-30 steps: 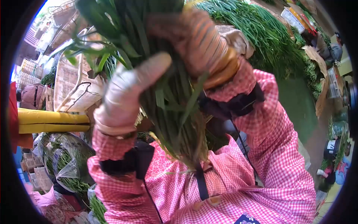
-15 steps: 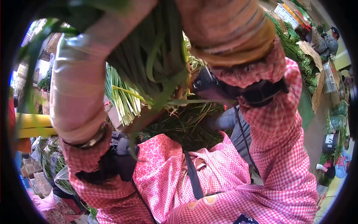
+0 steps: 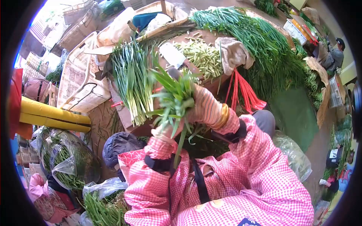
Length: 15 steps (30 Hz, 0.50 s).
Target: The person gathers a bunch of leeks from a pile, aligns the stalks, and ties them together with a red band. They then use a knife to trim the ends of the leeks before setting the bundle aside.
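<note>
We saw a bunch of green leaves at the middle of the frame, held up between the two gloved hands. The right hand, in a striped glove, was closed round the bunch from its right side. The left hand was at its lower edge, but leaves covered the fingers and we could not tell whether it gripped. The bunch seemed foreshortened, its tips fanning to the upper left and one long leaf trailing toward the lower middle, so we could not settle its exact long axis.

Beyond the bunch, toward the upper middle, we saw a cleaver, blade to the upper left, its handle slanting down and nearer the right hand. A heap of cut pieces lay right beside it. Left of the hands, long stalks lay lengthwise down the frame, pale ends lowest and nearer the left hand.
</note>
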Motion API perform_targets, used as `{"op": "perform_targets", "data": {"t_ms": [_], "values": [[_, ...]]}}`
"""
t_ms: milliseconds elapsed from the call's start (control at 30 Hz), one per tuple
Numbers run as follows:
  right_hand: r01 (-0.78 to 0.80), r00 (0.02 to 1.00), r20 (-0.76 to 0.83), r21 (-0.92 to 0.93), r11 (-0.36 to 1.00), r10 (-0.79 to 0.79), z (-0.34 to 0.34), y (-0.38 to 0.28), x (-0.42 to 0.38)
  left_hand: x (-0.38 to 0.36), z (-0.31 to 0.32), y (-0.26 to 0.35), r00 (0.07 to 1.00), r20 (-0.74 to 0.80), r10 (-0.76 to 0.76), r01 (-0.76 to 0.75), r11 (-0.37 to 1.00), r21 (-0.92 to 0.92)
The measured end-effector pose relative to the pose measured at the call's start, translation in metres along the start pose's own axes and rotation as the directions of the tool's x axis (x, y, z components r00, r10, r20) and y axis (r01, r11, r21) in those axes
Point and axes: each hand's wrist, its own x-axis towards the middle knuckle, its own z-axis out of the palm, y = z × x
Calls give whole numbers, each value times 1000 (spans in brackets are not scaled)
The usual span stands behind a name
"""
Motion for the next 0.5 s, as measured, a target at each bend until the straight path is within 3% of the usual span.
{"op": "perform_targets", "data": {"t_ms": [33, 100, 167, 200, 267, 300, 333, 367, 400, 433, 467, 500], "values": [[-73, 997, -21, 34, 997, 74, 1, 6, -4, -1, -3, -8, 999, 31, 16, -14, 998, -53], [50, 999, 1, -282, 958, -52, 5, 6, -15, -1, -8, -19, 993, 100, 54, -39, 989, -144], [161, 986, 47, -527, 834, -160, 14, 4, -18, 0, -11, -27, 992, 97, 78, -65, 990, -127], [204, 975, 35, -532, 822, -219, 20, 4, -21, 1, -11, -29, 999, 3, 41, -41, 998, -53], [286, 942, 10, -547, 787, -335, 33, 5, -25, 3, -14, -35, 992, -26, 127, -117, 961, 249], [289, 937, 7, -577, 764, -350, 27, 3, -28, 5, -17, -41, 983, -42, 180, -150, 909, 389], [288, 933, 1, -603, 744, -360, 19, 1, -32, -5, 21, -14, 986, -30, 166, -111, 772, 626], [289, 856, 137, -927, 241, -498, 8, -14, -35, -15, 61, 15, 988, -18, 153, -74, 575, 815], [251, 928, -39, -668, 701, -370, 16, -39, -43, -24, 72, 35, 983, -172, 61, 122, 481, 868], [348, 931, 27, -370, 861, -365, 0, -40, -44, -31, 67, 48, 994, -101, 40, 68, 498, 865], [355, 929, 93, 34, 934, -357, -16, -41, -44, -37, 61, 59, 1000, -23, 19, 10, 513, 858], [270, 924, 159, 373, 888, -348, -32, -42, -45, -46, 61, 68, 994, -86, 74, 20, 633, 774]]}}
